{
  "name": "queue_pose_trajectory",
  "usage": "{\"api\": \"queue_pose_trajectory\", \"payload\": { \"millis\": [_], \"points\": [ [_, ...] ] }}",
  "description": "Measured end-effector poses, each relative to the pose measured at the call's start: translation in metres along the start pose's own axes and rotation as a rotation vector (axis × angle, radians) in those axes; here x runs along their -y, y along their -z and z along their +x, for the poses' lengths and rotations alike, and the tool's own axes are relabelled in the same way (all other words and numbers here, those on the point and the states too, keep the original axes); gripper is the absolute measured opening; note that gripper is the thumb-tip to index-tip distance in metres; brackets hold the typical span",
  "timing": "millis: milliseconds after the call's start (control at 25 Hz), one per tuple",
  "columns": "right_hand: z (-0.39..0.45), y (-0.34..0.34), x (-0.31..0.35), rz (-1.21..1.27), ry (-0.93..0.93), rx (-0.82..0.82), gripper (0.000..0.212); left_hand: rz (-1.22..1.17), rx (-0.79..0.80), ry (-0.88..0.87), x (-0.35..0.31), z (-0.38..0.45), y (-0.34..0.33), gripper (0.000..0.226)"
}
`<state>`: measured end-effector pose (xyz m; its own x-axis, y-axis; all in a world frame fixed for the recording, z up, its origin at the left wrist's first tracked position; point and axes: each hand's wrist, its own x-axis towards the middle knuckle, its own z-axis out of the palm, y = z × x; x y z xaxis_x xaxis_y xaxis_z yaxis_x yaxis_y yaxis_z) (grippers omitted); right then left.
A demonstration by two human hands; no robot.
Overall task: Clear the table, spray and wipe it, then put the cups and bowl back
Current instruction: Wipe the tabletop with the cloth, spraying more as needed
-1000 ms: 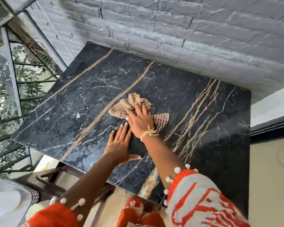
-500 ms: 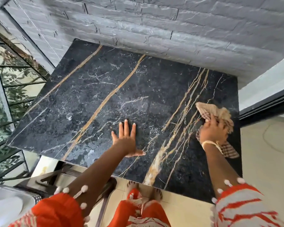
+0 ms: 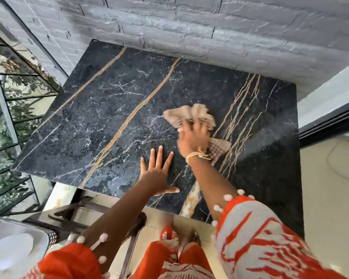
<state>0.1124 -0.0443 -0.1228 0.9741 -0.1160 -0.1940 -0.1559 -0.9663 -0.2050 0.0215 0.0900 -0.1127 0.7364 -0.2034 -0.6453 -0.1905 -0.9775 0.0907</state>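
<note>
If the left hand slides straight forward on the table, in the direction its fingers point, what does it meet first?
Probably nothing on the tabletop. The left hand lies flat with its fingers pointing toward the grey brick wall; only bare black marble table lies ahead. The cloth sits to the right of that line, though narrowly.

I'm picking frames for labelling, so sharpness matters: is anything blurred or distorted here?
Head view: the right hand and cloth are smeared by motion blur; the left hand, flat on the marble table, is sharper; wide-angle bending curves the brick wall and window frames.
</note>
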Motion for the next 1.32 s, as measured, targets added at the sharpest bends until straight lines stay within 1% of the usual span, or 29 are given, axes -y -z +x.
{"api": "queue_pose_trajectory", "payload": {
  "millis": [80, 120, 160, 240, 320, 400, 480, 560, 600, 680, 760, 840, 920, 1000, 1120, 1240, 1280, 1320],
  "points": [
    [-0.016, -0.007, 0.025, -0.006, 0.293, 0.088, 0.045, 0.023, 0.018, 0.006, -0.001, -0.006, -0.004, 0.126],
    [-0.021, -0.008, 0.024, -0.02, 0.379, 0.112, 0.043, 0.034, 0.019, 0.008, -0.002, -0.009, -0.006, 0.127],
    [-0.02, -0.008, 0.017, -0.028, 0.421, 0.119, 0.043, 0.04, 0.015, 0.007, -0.003, -0.013, -0.009, 0.127],
    [-0.016, -0.004, -0.011, -0.027, 0.397, 0.092, 0.043, 0.021, -0.009, 0.015, -0.006, -0.019, -0.015, 0.127],
    [-0.015, -0.001, -0.056, -0.029, 0.248, 0.025, 0.047, -0.009, -0.028, 0.042, -0.012, -0.025, -0.022, 0.128],
    [-0.019, 0.004, -0.119, -0.042, 0.038, -0.048, 0.05, -0.043, -0.03, 0.063, -0.019, -0.03, -0.027, 0.128],
    [-0.04, 0.012, -0.181, -0.004, -0.16, -0.105, 0.05, -0.048, -0.029, 0.075, -0.027, -0.038, -0.033, 0.125],
    [-0.073, 0.014, -0.219, 0.052, -0.332, -0.188, 0.047, -0.056, -0.05, 0.087, -0.03, -0.043, -0.042, 0.119],
    [-0.09, 0.013, -0.227, 0.081, -0.416, -0.231, 0.045, -0.061, -0.071, 0.09, -0.03, -0.045, -0.044, 0.116],
    [-0.107, 0.01, -0.223, 0.139, -0.576, -0.279, 0.044, -0.084, -0.129, 0.079, -0.028, -0.048, -0.047, 0.113],
    [-0.102, 0.009, -0.201, 0.199, -0.699, -0.249, 0.047, -0.151, -0.199, 0.075, -0.025, -0.052, -0.051, 0.112],
    [-0.092, 0.009, -0.167, 0.251, -0.734, -0.198, 0.05, -0.249, -0.286, 0.158, -0.02, -0.06, -0.06, 0.117],
    [-0.084, 0.004, -0.123, 0.245, -0.616, -0.164, 0.051, -0.352, -0.349, 0.335, -0.009, -0.069, -0.069, 0.127],
    [-0.079, -0.005, -0.07, 0.145, -0.407, -0.112, 0.053, -0.402, -0.355, 0.425, 0.009, -0.074, -0.075, 0.133],
    [-0.085, -0.024, 0.009, 0.05, -0.005, -0.034, 0.05, -0.373, -0.342, 0.399, 0.025, -0.077, -0.076, 0.131],
    [-0.123, -0.044, 0.054, 0.009, 0.41, 0.061, 0.044, -0.348, -0.358, 0.381, 0.021, -0.08, -0.081, 0.124],
    [-0.134, -0.049, 0.056, -0.014, 0.491, 0.081, 0.043, -0.336, -0.357, 0.381, 0.02, -0.08, -0.083, 0.122],
    [-0.137, -0.051, 0.052, -0.023, 0.527, 0.083, 0.042, -0.324, -0.357, 0.382, 0.019, -0.08, -0.084, 0.121]
  ]
}}
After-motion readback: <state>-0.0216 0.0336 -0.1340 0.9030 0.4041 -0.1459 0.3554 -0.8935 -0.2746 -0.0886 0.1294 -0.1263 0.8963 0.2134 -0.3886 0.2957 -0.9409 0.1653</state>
